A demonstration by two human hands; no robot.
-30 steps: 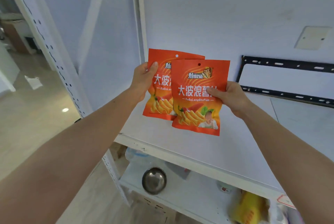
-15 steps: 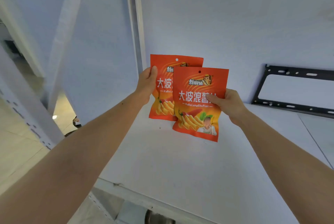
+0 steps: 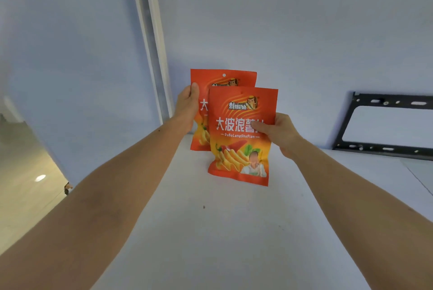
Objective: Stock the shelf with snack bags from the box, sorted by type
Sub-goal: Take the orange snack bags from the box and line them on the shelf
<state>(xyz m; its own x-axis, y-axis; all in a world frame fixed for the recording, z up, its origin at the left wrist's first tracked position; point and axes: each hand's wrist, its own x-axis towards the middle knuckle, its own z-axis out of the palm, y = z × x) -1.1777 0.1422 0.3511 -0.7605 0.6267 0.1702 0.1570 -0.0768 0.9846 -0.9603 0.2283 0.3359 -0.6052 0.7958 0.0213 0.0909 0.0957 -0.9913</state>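
Rear bag (image 3: 222, 79) half hidden behind front bag (image 3: 241, 135)

The front orange-red foil snack bag (image 3: 242, 135) reads "大波浪薯" above "DaBoLangShuPian"; the rear matching orange-red bag (image 3: 222, 79), at 11 o'clock, shows only "大".

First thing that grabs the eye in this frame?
Two matching orange snack bags at centre, upright over the white shelf top: the front bag in the right hand, the rear bag in the left hand, partly hidden behind it. At far right, a black metal bracket leans against the wall.
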